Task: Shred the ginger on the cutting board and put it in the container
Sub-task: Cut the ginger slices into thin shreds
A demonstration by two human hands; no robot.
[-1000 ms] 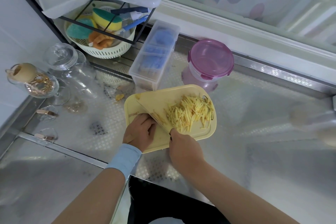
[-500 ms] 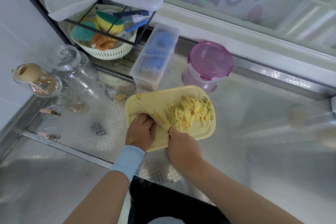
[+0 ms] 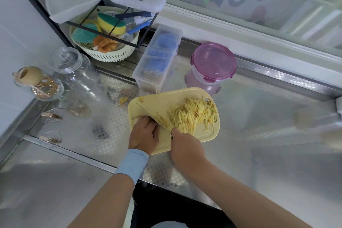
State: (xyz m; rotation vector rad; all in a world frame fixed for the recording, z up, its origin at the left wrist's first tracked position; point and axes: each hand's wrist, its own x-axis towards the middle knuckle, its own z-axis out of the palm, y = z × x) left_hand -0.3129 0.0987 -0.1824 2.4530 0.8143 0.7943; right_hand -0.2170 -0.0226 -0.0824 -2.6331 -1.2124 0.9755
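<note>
- Right hand (image 3: 187, 146) grips the steel knife (image 3: 153, 117) across the pale yellow plastic cutting board (image 3: 161, 101).
- Left hand (image 3: 145, 133) curled beside the blade — grasp unclear, cannot tell.
- Shredded yellow ginger (image 3: 194, 116) heaped at the board's right edge.

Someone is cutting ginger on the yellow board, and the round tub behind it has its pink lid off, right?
Not quite: the head view shows the pink lid on the round tub, not off. The rest holds: the right hand holds a knife on the yellow board, beside the shredded ginger.
</note>
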